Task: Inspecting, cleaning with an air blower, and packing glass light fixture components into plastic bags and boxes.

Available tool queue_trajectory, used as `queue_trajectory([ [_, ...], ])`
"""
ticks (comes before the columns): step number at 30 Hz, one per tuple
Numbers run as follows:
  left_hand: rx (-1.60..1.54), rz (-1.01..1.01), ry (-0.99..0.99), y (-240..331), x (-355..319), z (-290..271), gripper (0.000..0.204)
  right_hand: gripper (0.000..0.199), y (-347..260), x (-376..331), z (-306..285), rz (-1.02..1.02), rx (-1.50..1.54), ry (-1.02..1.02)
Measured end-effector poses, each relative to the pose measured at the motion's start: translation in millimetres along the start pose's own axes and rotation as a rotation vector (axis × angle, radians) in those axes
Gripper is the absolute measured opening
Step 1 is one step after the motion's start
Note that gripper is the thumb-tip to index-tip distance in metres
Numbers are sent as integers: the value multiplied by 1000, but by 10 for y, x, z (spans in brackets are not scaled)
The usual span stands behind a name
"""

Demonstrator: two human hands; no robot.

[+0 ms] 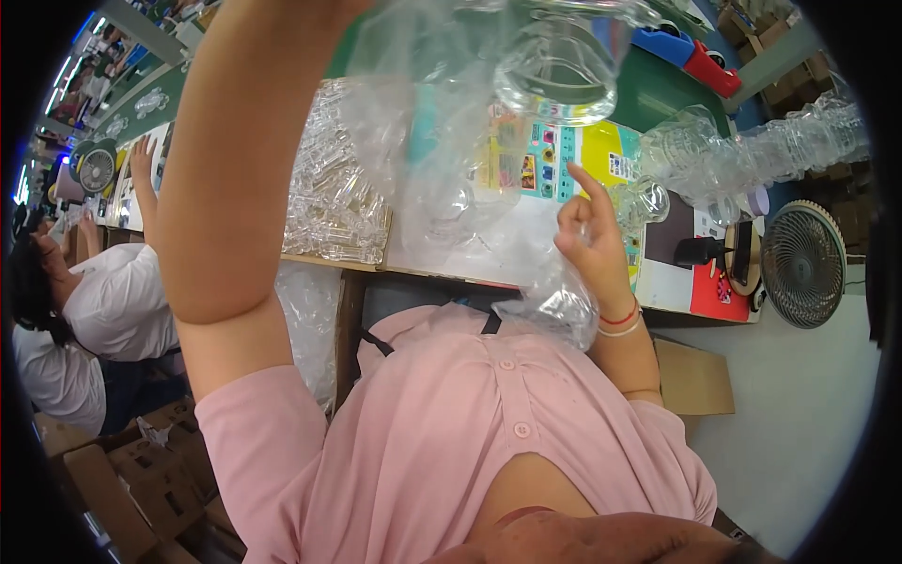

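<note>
My left forearm (230,169) reaches up across the picture, and its hand is cut off by the top edge. A clear, round-based vessel (559,85) is at the top, close to the view; what supports it cannot be seen. Beside it, thin clear plastic film (395,113) trails downward. My right hand (597,240) is over the table's front edge, index finger raised and the other fingers loosely bent, with nothing visible between them. Against its wrist lies a crumpled clear plastic bag (559,305).
A shallow box of small clear parts (334,188) stands left on the table. Clear stacked vessels (770,150) stretch to the right. A round fan (803,263) is at the right end, near a dark bottle (700,250). Another person (103,301) sits at far left, above cardboard boxes (150,479).
</note>
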State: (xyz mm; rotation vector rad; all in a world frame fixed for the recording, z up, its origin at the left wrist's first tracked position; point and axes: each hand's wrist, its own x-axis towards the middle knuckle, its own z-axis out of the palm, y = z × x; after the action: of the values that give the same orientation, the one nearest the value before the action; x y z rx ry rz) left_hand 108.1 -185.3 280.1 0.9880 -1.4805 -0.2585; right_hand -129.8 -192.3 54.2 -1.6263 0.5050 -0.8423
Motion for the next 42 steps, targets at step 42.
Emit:
queue_trajectory([
  [42,-228,-785,-682,143,-2826,64,73,34,-667,-213,894,-726,-49,-786],
])
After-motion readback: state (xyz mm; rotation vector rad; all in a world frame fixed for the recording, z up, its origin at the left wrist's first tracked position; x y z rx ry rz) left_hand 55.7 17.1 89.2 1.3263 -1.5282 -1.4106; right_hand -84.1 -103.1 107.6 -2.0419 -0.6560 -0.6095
